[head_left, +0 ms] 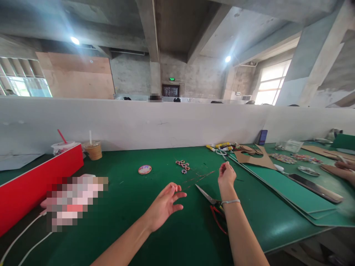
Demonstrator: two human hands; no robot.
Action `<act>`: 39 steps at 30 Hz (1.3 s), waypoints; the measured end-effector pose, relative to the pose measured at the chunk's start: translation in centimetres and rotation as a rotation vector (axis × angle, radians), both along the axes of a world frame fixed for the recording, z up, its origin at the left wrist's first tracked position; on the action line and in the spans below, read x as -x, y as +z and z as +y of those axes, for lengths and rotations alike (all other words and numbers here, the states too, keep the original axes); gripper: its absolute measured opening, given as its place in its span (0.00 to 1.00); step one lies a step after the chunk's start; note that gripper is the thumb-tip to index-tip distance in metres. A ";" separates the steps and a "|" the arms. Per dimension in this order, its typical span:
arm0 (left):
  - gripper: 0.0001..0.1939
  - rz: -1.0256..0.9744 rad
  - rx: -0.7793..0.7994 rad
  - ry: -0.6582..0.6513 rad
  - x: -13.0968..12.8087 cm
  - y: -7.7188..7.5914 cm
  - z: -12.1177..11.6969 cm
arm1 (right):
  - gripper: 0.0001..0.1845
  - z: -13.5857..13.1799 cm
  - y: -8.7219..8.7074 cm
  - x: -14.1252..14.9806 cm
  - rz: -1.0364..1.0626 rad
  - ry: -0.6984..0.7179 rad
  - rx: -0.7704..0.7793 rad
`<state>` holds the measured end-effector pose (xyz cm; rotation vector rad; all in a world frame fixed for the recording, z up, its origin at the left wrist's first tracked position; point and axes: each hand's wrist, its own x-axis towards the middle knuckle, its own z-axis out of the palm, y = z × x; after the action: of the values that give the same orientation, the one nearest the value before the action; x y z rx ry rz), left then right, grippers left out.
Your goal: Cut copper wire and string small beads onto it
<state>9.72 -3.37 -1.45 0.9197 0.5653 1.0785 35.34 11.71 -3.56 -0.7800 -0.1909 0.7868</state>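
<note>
Thin reddish thread or wire (203,176) stretches in loose strands between my two hands above the green table (116,207). My left hand (168,205) pinches one end between thumb and index finger, its other fingers spread apart. On the right, my right hand (227,173) is raised with its fingertips pressed together at the other end. Open-bladed scissors (206,194) with red handles lie beneath, partly hidden by my right forearm. Just beyond the hands is a cluster of small beaded flower shapes (183,166). A round patterned disc (144,169) lies to their left.
Green boards (277,184) and cut cardboard (255,157) are stacked at right, with a phone (314,187) on them. Markers (222,146) lie by the white partition (155,125). At left stand a drink cup (93,150) and red panel (41,184). Another person's hand (345,166) shows far right.
</note>
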 end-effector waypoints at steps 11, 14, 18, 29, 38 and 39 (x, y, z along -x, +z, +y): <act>0.07 0.147 0.083 -0.300 -0.3 0.2 -1.0 | 0.11 0.3 -0.3 -0.5 0.002 0.043 -0.003; 0.06 0.178 0.097 -0.275 -0.3 0.0 -0.9 | 0.11 0.3 -0.2 -0.4 -0.007 0.025 -0.021; 0.05 0.205 0.120 -0.257 -0.4 -0.5 -0.6 | 0.11 0.2 -0.2 -0.4 -0.021 0.001 -0.032; 0.08 0.362 0.212 -0.159 -0.3 -1.2 -0.4 | 0.14 0.0 0.2 -0.3 -0.089 -0.008 -0.050; 0.09 0.374 0.188 -0.167 -0.2 -1.2 -0.4 | 0.13 0.1 0.2 -0.7 -0.103 -0.016 -0.054; 0.10 0.378 0.193 -0.150 -0.3 -1.2 -0.4 | 0.13 0.1 0.2 -0.7 -0.101 -0.016 -0.056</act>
<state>9.99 -3.79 -2.64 0.9841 0.8814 0.7033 36.07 11.78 -3.36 -0.7677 -0.2957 0.7248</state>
